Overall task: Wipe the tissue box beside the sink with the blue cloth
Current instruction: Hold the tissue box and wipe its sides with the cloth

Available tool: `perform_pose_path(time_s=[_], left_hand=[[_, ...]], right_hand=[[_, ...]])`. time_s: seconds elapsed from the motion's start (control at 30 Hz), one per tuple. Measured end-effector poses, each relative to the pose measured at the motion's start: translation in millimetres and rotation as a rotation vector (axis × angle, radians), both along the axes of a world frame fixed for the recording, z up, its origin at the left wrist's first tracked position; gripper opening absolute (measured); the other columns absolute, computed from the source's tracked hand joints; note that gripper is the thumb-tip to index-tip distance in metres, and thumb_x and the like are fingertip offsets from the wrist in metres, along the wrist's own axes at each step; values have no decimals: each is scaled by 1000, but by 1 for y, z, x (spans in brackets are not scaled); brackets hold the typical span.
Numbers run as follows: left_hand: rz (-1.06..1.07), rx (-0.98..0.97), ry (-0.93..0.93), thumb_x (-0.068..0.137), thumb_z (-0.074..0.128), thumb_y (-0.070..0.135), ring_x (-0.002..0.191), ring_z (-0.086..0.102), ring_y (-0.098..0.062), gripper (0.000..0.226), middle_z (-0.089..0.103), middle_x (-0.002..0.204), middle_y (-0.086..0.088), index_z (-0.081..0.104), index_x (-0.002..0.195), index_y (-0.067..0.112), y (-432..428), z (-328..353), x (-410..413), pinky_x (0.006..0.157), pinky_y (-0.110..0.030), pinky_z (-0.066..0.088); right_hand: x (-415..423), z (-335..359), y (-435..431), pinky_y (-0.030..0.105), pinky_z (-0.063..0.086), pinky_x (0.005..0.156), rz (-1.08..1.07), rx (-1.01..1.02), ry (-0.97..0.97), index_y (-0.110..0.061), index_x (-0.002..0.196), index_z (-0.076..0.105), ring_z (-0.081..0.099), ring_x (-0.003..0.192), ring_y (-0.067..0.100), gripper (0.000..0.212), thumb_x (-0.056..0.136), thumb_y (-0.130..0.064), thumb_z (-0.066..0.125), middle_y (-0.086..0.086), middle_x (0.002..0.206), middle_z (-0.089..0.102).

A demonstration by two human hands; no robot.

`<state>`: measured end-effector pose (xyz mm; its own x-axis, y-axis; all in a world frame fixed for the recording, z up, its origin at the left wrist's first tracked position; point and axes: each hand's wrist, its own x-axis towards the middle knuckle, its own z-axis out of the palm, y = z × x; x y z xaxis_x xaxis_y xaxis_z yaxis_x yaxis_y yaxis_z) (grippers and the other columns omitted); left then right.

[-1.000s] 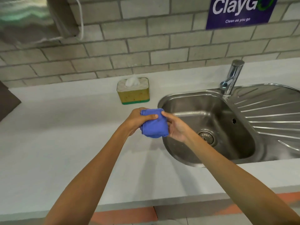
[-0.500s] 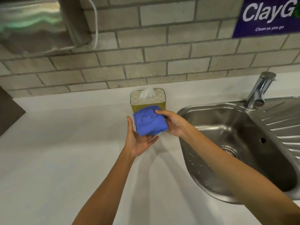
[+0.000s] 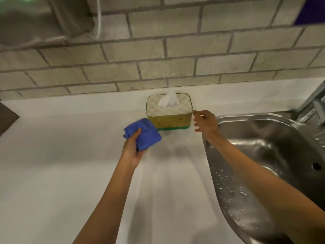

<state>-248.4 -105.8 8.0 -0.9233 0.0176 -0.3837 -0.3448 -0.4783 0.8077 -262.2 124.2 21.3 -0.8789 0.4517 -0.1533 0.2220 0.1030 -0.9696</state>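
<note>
The tissue box (image 3: 169, 113) stands on the white counter near the brick wall, left of the sink. It has a pale quilted lid, a yellow side, a green base and a white tissue sticking up. My left hand (image 3: 132, 150) grips the folded blue cloth (image 3: 142, 133) just in front of the box's left corner; whether the cloth touches the box is unclear. My right hand (image 3: 205, 123) is open, fingers spread, beside the box's right end, with a fingertip at the lid's corner.
A wet steel sink (image 3: 267, 166) fills the right side, with the tap (image 3: 313, 106) at its back. A metal dispenser (image 3: 40, 20) hangs on the wall at upper left. A dark object (image 3: 7, 118) sits at the counter's left edge.
My right hand let go of the cloth and moved to the box's right end. My left hand closed on the cloth and holds it alone. The view came closer to the box.
</note>
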Motion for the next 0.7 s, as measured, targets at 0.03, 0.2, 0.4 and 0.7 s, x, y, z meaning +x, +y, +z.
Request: perform_pose_path(time_s=[0.03, 0.2, 0.4, 0.7], left_hand=[[94, -69, -5, 97, 43, 20, 94, 59, -16, 12, 60, 102, -3, 55, 102, 16, -6, -1, -10, 78, -28, 49], [277, -279, 61, 94, 51, 13, 90, 57, -19, 13, 59, 98, -3, 54, 107, 14, -4, 2, -36, 72, -26, 48], [153, -523, 3, 93, 54, 18, 117, 55, -34, 38, 58, 128, -21, 49, 128, 2, 29, -18, -75, 101, -44, 46], [100, -634, 164, 92, 56, 26, 116, 56, -29, 43, 60, 126, -15, 50, 131, 10, 38, -8, -68, 101, -40, 45]], right_hand=[[-7, -6, 5, 37, 55, 67, -26, 9, -7, -7, 103, 58, 59, 79, 21, 34, 87, -37, 56, 6, 94, 60], [-18, -20, 14, 43, 44, 101, 53, 98, -50, -12, 131, 49, 56, 112, 28, 51, 91, -44, 43, 8, 120, 60], [-34, -52, 6, 32, 47, 81, 106, 134, -6, -10, 116, 60, 57, 92, 21, 42, 94, -39, 41, 0, 97, 63], [-32, -43, 2, 9, 45, 72, 233, 126, 83, -22, 129, 53, 58, 95, 8, 40, 92, -35, 49, -7, 108, 62]])
